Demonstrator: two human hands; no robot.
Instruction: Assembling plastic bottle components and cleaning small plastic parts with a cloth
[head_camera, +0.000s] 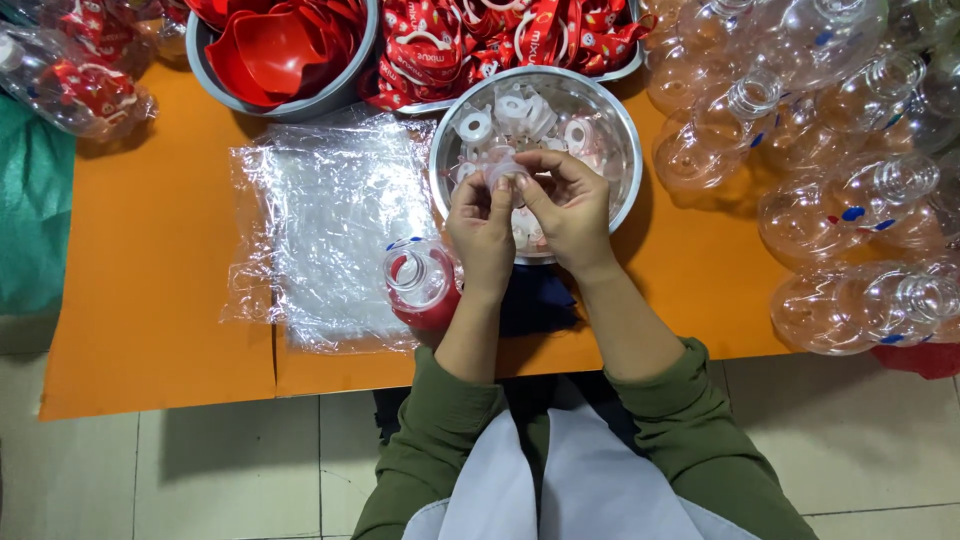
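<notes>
Fingertips of both hands are brought together over a steel bowl (622, 150) of small white plastic rings and caps, and a small clear cap-like piece (508, 172) is pinched between them. The left hand (480, 235) is closed narrowly on the piece with thumb and forefinger from its left side; the right hand (572, 210) is curled around it from the right, its fingers bent inward. The piece is held just above the bowl's near half, probably so that anything dropped falls back among the other parts. Both wrists are raised off the orange table (150, 300), and the forearms, in green sleeves, converge from the body. A clear bottle with a red base (422, 285) is stood just left of the left wrist, close at hand beside a stack of clear plastic bags (330, 230). Empty clear bottles (850, 200) are heaped to the right, well apart from the hands. Red parts are kept in a grey bowl (205, 60) at the far edge.
</notes>
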